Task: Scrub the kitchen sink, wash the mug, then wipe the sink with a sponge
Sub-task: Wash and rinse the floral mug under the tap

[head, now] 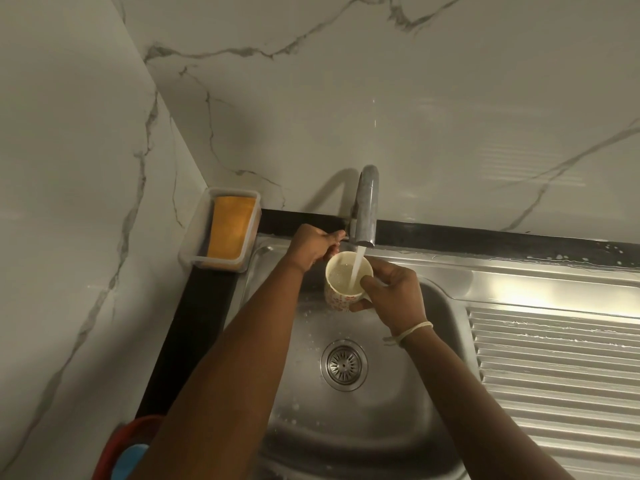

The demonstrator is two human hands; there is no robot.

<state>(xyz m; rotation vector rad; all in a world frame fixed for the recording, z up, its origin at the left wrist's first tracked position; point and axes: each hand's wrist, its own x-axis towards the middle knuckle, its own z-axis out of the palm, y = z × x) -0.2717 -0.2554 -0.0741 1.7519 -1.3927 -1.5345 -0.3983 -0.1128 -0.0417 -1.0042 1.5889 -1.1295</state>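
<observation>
A white mug with a red pattern is held upright under the tap, and a stream of water runs into it. My right hand grips the mug by its right side, thumb over the rim. My left hand reaches past the mug to the tap's handle at the base of the spout and closes on it. Below them lies the steel sink with its round drain and a few foam flecks. An orange sponge rests in a clear plastic tray at the back left corner.
A ribbed steel draining board stretches to the right of the basin. Marble walls close off the back and left. A black counter strip runs along the sink's left side. A red and blue object sits at the bottom left.
</observation>
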